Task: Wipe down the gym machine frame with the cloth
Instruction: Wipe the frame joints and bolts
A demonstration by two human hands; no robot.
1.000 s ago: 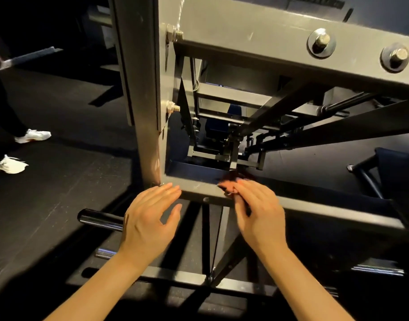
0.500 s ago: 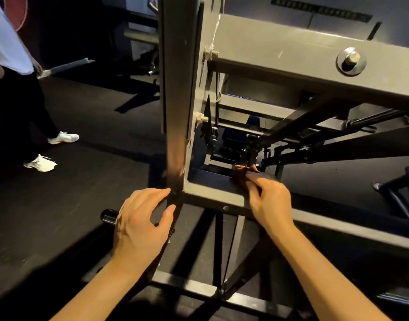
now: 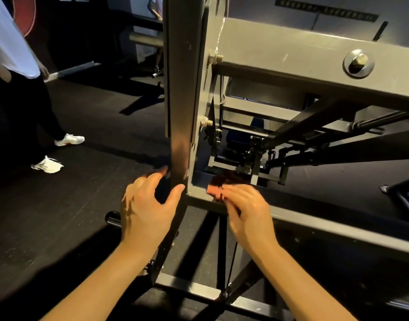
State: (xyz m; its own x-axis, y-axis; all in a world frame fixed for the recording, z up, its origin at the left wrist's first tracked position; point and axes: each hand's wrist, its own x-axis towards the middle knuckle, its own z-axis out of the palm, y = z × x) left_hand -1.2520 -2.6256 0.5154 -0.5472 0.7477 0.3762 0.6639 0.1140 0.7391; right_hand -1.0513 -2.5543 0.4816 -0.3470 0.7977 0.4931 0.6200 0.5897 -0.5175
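Note:
The grey steel gym machine frame (image 3: 291, 54) fills the right and centre of the head view, with a vertical post (image 3: 180, 89) and a low horizontal bar (image 3: 314, 225). My right hand (image 3: 247, 214) presses a small reddish-brown cloth (image 3: 218, 185) onto the low bar at the corner by the post. The cloth is mostly hidden under the fingers and in shadow. My left hand (image 3: 148, 205) curls around the foot of the post, fingers behind it, thumb in front, holding no object.
Another person (image 3: 16, 72) in white shoes stands at the left on the dark floor. Bolts (image 3: 358, 63) stick out of the upper beam. Crossbars (image 3: 189, 288) and a black round handle (image 3: 113, 220) lie low under my hands. Linkages crowd the inside of the frame.
My left hand has moved from the low bar to wrap around the post. My right hand with the cloth slid left toward the corner. The view shifted left.

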